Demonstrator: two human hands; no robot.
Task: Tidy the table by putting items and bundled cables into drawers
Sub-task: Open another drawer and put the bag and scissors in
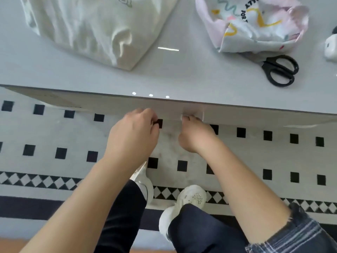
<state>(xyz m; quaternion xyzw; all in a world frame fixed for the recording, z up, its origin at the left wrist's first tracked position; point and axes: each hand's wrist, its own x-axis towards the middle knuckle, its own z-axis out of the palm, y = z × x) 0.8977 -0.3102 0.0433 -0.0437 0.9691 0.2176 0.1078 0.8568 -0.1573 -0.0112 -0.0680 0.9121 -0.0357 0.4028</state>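
The glossy white table (182, 77) filled the upper half of the view. The biggest thing on it was a white cloth bag (91, 26), slumped at the upper left. A smaller patterned bag (255, 21) sat crumpled at the upper right. Both looked soft and light, the sort you gather by a fistful of fabric.

Beneath the table's near edge ran the drawer front (118, 106), a pale flat panel across the middle of the frame. It looked stiff and smooth, with no handle that I could see, so its lower lip seemed the only place to hook fingers and pull. No gap showed above it.

Black scissors (280, 70) lay closed at the right, just below the patterned bag. They were hard and pointed, and best lifted by the loops.

Both hands were down at the panel's lower edge in mid-frame, a little apart, and well away from everything on the tabletop. The right hand (195, 134) had its fingertips curled onto the lip, beside a seam in the panel. The left hand (135, 128) was curled just beside the same edge. I could not tell whether it had hold of anything.
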